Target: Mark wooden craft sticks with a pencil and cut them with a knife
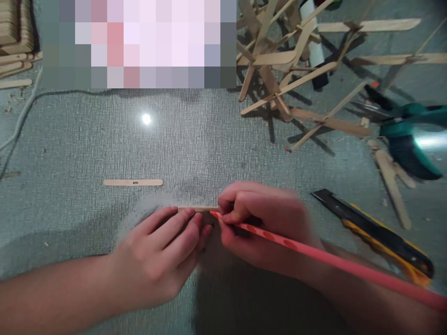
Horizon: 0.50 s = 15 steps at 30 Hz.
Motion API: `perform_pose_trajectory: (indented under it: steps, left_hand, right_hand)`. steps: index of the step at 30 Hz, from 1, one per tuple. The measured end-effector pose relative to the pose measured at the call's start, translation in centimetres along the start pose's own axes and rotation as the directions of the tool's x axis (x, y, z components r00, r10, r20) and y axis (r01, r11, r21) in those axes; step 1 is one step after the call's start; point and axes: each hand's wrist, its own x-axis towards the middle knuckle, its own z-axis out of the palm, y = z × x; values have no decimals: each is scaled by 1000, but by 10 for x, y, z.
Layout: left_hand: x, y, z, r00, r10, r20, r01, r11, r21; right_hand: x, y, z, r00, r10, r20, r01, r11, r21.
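Note:
My left hand [164, 253] presses a wooden popsicle stick [197, 209] onto the table, with its fingertips along the left part of the stick. Gripped in my right hand [258, 223] is a red pencil [279, 238], its tip touching the stick near small dark marks. The stick's right end is hidden behind the right-hand fingers. Just beyond my left hand lies another popsicle stick [150, 182], flat and apart, with a dark mark at its middle.
A black and yellow utility knife [377, 232] lies to the right. Past it are green-handled pliers [401, 125] and loose stick pieces [393, 186]. Crossed sticks [296, 58] pile up at the back right. Stacked sticks [17, 28] and a pale cable [24, 116] are at the left.

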Motion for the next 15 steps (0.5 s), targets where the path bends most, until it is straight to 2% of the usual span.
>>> perform_pose_trajectory:
  steps: [15]
  left_hand:
    - [0, -1, -1, 1000, 14, 15, -14, 1000, 17]
  right_hand:
    - [0, 1, 0, 1000, 3, -9, -3, 1000, -7]
